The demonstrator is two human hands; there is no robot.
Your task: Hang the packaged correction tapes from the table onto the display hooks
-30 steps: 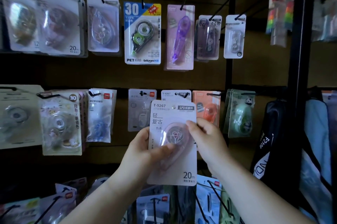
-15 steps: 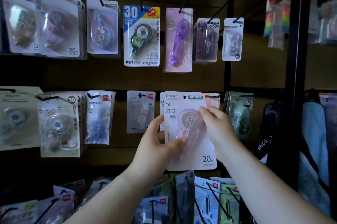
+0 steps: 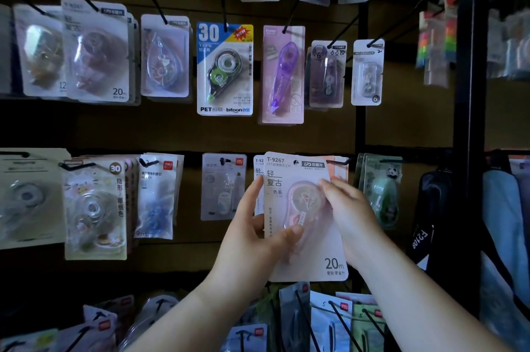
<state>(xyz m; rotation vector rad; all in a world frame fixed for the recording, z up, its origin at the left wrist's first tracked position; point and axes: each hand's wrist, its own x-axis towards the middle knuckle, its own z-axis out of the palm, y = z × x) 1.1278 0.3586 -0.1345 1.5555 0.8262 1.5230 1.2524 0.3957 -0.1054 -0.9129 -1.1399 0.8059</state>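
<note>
A pink carded correction tape pack [image 3: 308,254] marked T-9267 and 20m is held up against the middle row of the display. My left hand [image 3: 252,234] grips its left edge, thumb on the front by the blister. My right hand [image 3: 348,217] holds the right side, fingers over the blister. The hang hole at the card's top sits at the level of a black hook [image 3: 338,163], in front of another T-9267 pack [image 3: 258,176] hanging there. Whether the hook passes through the hole I cannot tell.
Black hooks carry many other packs: a blue "30" pack [image 3: 225,69], a purple pen-type pack [image 3: 284,73], a green panda pack [image 3: 381,188]. A black upright post [image 3: 470,93] stands to the right, bags [image 3: 504,237] beyond it. More packs hang below [image 3: 329,320].
Both hands have lifted the pink pack up and to the right, from below the middle row to the hook's level in front of the matching pack.
</note>
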